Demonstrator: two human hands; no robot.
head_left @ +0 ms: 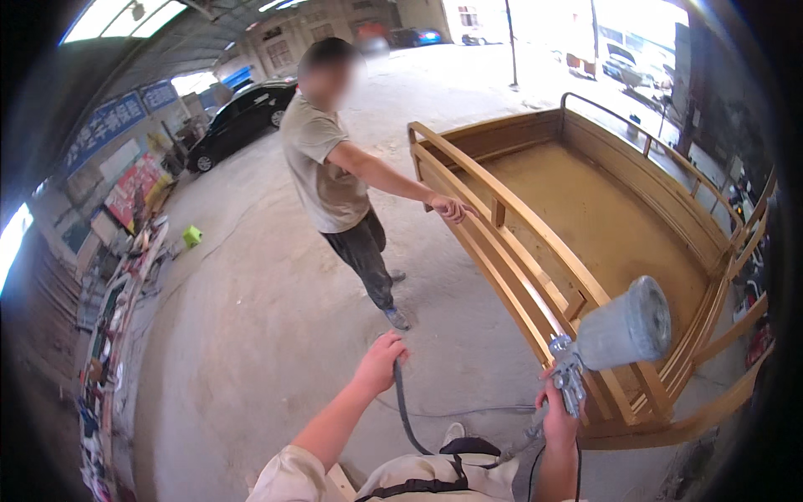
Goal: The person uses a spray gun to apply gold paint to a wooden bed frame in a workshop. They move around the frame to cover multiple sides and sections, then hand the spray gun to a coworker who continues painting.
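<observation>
R hand (559,421) fingers grip spray gun (615,339); L hand (381,361) fingers apparently hold hose (405,412).

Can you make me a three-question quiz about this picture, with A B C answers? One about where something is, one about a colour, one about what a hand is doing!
1. Where does the spray gun sit?
A. beside the rail of the yellow cart bed
B. on the ground
C. on the black car

2. What colour is the small box on the ground?
A. red
B. green
C. white

3. What is the left hand doing?
A. hanging open
B. touching the cart
C. gripping the grey hose

Answers: 1 A, the right hand holds the gun up by the rail. 2 B, it is bright green. 3 C, its fingers close round the hose.
</observation>
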